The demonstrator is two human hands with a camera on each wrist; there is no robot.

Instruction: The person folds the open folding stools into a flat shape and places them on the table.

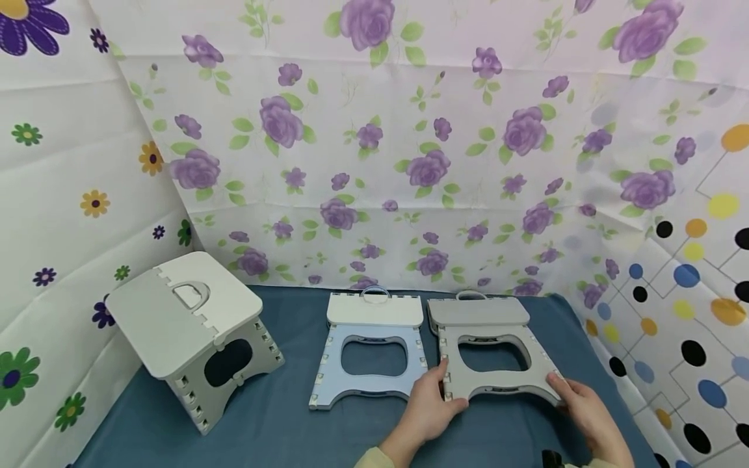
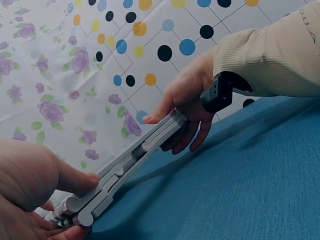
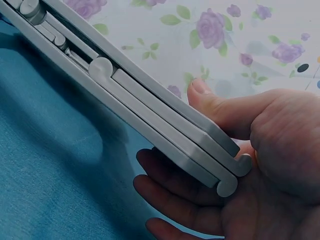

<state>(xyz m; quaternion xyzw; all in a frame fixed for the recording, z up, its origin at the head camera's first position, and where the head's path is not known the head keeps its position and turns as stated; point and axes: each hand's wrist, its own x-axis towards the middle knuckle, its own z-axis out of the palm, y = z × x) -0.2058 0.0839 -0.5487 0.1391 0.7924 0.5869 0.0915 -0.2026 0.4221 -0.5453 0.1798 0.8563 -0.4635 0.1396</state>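
Note:
A folded grey stool [image 1: 491, 380] lies at the right of the head view, its near edge raised off the cloth in the wrist views. My left hand [image 1: 426, 404] grips its near left corner, thumb on top and fingers beneath. At the near right corner, my right hand [image 1: 591, 416] holds the leg end between thumb and fingers. The right wrist view shows the stool's layered edge [image 3: 150, 107] against the palm, with the right hand's fingers [image 3: 180, 200] under it. Just left of the grey stool lies a folded blue stool [image 1: 330, 364] with a white top.
An unfolded grey and white stool [image 1: 234, 286] stands at the left, its top tilted in view. Dark blue cloth [image 1: 269, 429] covers the surface. Flowered sheets [image 1: 398, 247] hang behind and at the left, and a dotted sheet [image 1: 673, 325] hangs at the right.

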